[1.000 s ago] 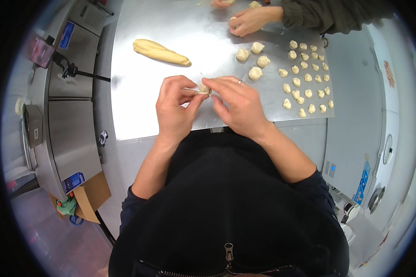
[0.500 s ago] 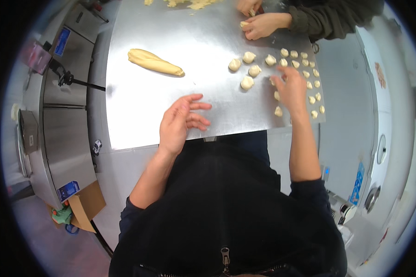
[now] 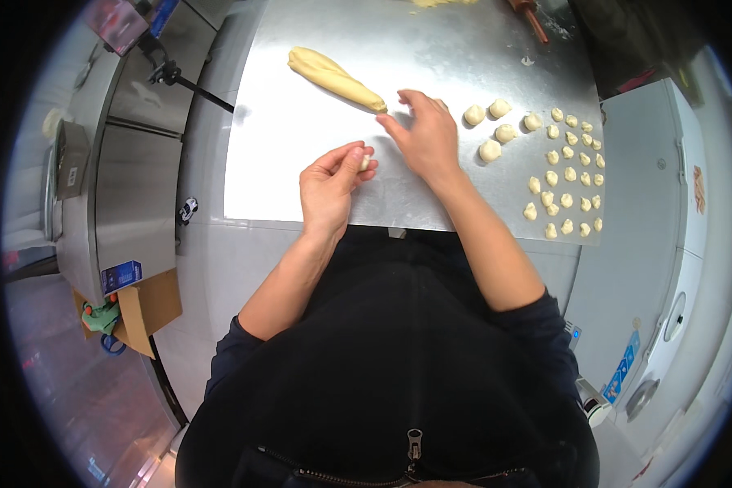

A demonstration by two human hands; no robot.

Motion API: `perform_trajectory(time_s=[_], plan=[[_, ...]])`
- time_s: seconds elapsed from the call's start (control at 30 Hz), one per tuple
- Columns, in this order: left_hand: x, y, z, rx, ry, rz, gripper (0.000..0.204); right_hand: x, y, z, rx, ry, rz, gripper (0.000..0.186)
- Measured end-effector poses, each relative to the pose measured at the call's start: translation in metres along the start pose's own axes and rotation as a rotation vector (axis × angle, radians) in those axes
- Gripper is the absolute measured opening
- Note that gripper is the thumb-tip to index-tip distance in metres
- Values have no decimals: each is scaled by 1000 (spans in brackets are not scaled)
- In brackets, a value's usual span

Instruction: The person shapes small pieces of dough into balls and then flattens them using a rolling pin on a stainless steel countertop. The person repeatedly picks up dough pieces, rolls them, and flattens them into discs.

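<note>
Between the thumb and fingers of my left hand (image 3: 332,185) is a small pale dough piece (image 3: 365,163), partly hidden by the fingertips. My right hand (image 3: 431,140) is open, thumb and forefinger apart, close to the near end of a long yellowish dough roll (image 3: 333,80). That roll lies slantwise on the steel table (image 3: 260,163). Right of my right hand sit several larger rounded dough balls (image 3: 490,150). Beyond them, toward the table's right edge, many small dough pieces (image 3: 569,174) are spread in loose rows.
A reddish-brown rolling pin (image 3: 531,18) lies at the far right, near a dark sleeve. Yellow dough scraps (image 3: 443,3) show at the far edge. A black clamp arm (image 3: 195,89) reaches the table's left side. A white appliance (image 3: 642,187) stands to the right.
My right hand has moved left from the small pieces to beside the dough roll. My left hand now pinches a dough piece. The other person's hands have left view, and the view has shifted.
</note>
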State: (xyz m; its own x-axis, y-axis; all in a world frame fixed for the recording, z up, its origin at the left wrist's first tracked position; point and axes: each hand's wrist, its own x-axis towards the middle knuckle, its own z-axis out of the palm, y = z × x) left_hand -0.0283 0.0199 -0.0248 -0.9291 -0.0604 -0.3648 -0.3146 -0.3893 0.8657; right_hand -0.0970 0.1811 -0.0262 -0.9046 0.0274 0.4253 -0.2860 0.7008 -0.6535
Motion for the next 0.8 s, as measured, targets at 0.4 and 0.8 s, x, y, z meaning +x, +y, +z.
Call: perform_trajectory(time_s=[0.4, 0.8], plan=[[-4, 7, -19, 135, -28, 116, 33, -12, 27, -3, -228, -233, -207, 30], [3, 11, 20, -47, -31, -107, 34, -36, -7, -65, 717, -175, 350, 40]])
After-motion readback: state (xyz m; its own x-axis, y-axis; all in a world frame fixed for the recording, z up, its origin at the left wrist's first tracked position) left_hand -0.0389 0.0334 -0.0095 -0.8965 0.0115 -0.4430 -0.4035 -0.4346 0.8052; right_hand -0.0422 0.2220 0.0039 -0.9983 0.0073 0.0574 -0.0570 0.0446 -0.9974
